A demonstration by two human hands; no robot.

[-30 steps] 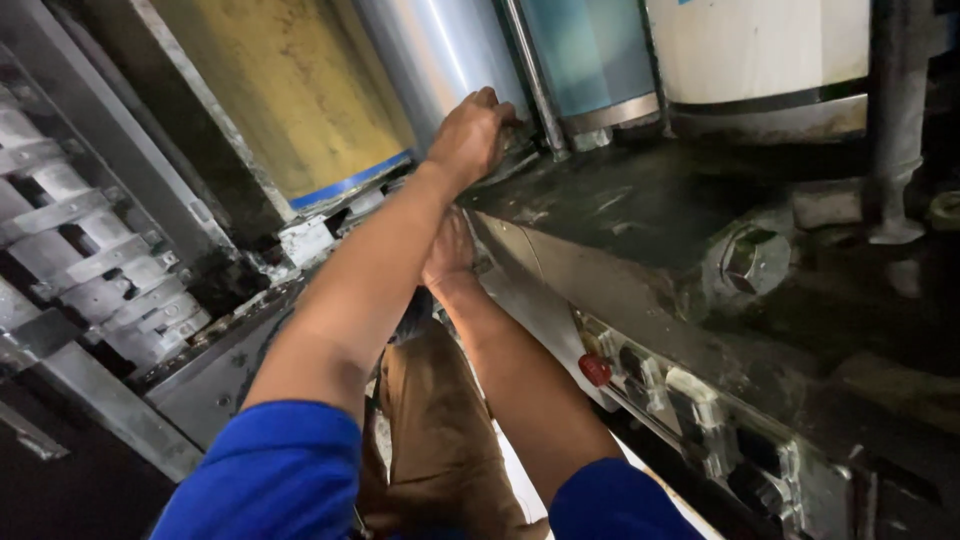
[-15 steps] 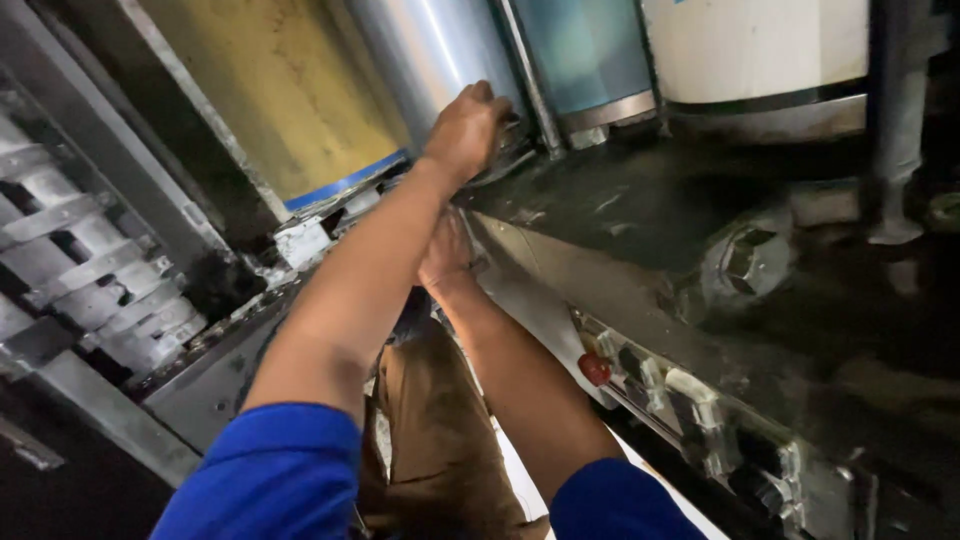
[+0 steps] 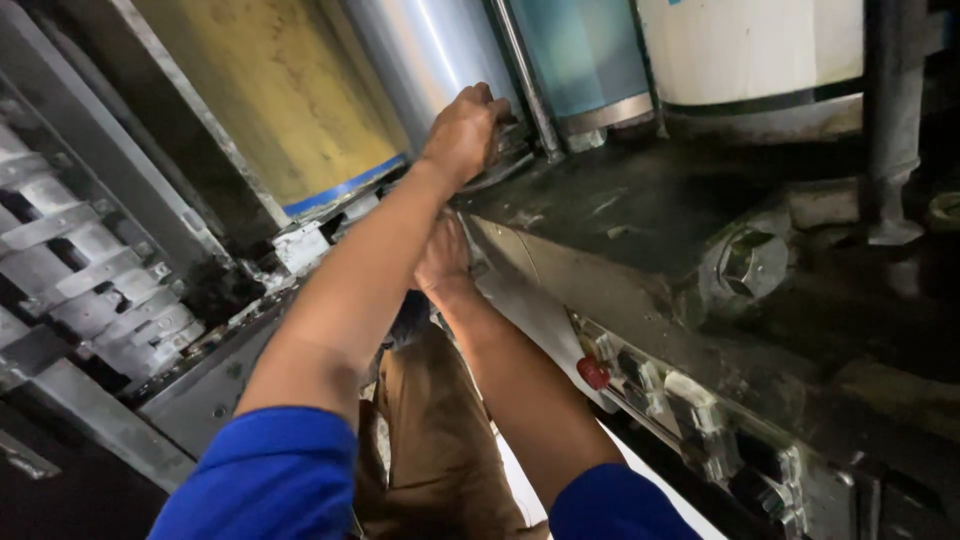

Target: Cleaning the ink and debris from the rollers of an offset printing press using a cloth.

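1. Silver and glossy, the metal roller [image 3: 425, 50] runs slantwise across the top of the view, with a bright streak of light down its length; its lower end sits at the edge of the dark, grimy machine deck [image 3: 620, 205].
2. To its left lies a yellow roller [image 3: 270, 90] with a blue band at its lower end; to its right a teal roller [image 3: 580, 50], then a white roller [image 3: 750, 45].
3. The left hand [image 3: 462, 132] is curled with bent fingers against the silver roller's lower end, knuckles up; what it grips, if anything, is hidden under the hand.
4. The right hand [image 3: 442, 255] lies below, pressed at the corner of the machine's slanted side panel [image 3: 560, 290]; the left forearm crosses over it, so I cannot tell whether it is open or closed.
5. Both arms wear blue sleeves [image 3: 270, 470].
6. A red button [image 3: 592, 373] and a row of switches sit on the panel; a large hex bolt [image 3: 745, 262] stands on the deck.
7. Ribbed grey metal parts [image 3: 80, 270] fill the left side.
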